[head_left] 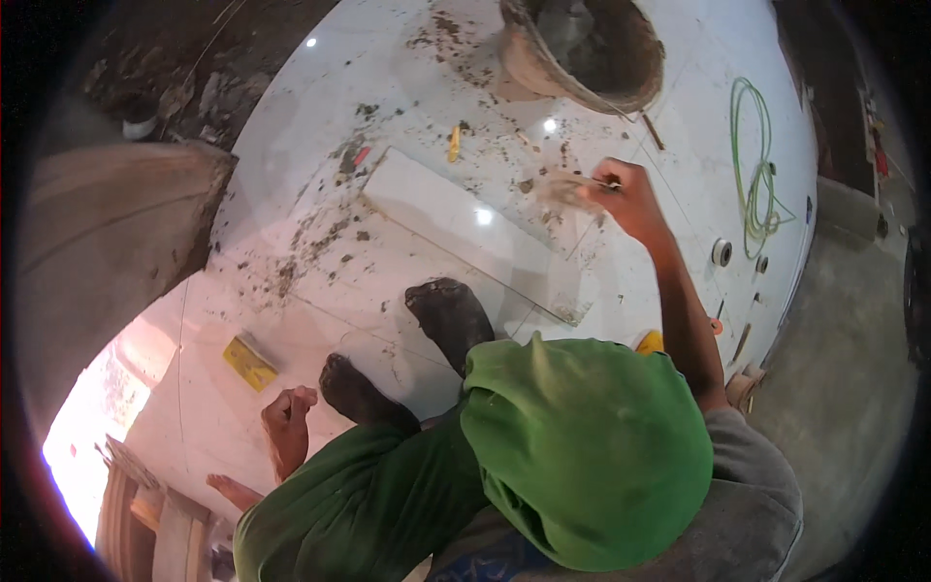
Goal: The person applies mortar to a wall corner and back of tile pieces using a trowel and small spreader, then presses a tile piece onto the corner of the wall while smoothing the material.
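My right hand point(624, 199) is closed around the grip of a blurred, pale, flat tool point(567, 187), held over the gritty floor; its exact kind is unclear. Just left of it lies a long, light rectangular tile point(441, 213). Beyond the tile are a small yellow-handled tool point(454, 144) and a small red piece point(362, 156). My left hand point(288, 427) has its fingers curled in beside my left knee, and nothing shows in it. A yellow block point(249, 363) sits close to that hand.
A mortar-crusted bucket point(582, 58) stands at the far side. Coiled green line point(752, 175) and small rolls point(722, 252) lie on the right. Dirt crumbs point(301, 252) litter the white floor point(320, 310). A rounded green cloth point(592, 456) hides the lower middle. My dark-covered feet point(449, 315) are near the tile.
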A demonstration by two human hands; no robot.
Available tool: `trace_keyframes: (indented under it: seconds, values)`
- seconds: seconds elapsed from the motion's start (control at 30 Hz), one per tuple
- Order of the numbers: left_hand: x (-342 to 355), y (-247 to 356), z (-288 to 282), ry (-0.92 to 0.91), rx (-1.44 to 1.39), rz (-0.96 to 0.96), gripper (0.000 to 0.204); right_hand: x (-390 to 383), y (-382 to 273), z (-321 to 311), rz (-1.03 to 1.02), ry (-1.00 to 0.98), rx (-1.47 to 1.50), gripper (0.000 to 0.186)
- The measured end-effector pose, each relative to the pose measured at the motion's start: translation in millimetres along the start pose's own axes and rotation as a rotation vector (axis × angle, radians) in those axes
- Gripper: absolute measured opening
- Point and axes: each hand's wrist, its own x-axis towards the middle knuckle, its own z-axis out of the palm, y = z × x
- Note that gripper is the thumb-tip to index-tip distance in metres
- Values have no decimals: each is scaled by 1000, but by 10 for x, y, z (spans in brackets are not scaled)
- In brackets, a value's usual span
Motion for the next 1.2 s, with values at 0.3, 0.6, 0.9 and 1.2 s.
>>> trace_keyframes:
  seconds: [0.3,0.6,0.9,1.2]
  values:
    - [341,192,120,5,-74,238,30,-551,270,247,5,350,129,19]
    - [798,744,429,-242,52,449,36,-361,-385,1301,-221,-138,311,29]
    - [813,511,716,-191,-164,437,33,-463,-688,1525,-59,-268,345,22]
    - [1047,710,790,-207,-202,336,54,-584,-761,1418,-276,-183,242,15]
